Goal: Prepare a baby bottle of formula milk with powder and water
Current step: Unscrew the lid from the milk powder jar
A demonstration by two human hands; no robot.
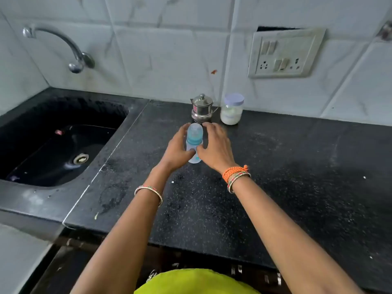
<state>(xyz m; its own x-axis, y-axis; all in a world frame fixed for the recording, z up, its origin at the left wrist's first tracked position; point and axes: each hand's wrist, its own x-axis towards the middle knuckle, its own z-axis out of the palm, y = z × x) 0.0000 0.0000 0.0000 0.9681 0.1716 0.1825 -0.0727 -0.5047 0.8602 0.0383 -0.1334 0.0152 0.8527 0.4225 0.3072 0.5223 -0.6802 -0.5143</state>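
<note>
Near the middle of the frame, a small translucent baby bottle with a blue collar and clear domed cap (pixel 194 143) is stood upright on the black speckled stone counter (pixel 275 177), its long axis vertical. It is flanked by both hands, equally near. The left hand (pixel 179 148) is curled around the bottle's left side, thumb laid across its lower body. The right hand (pixel 215 145) is spread, fingers relaxed, its thumb touching the bottle's right side. Just behind, toward the upper centre, a lidded steel pot (pixel 202 108) and a white-powder jar with a pale lid (pixel 231 109) are stood.
</note>
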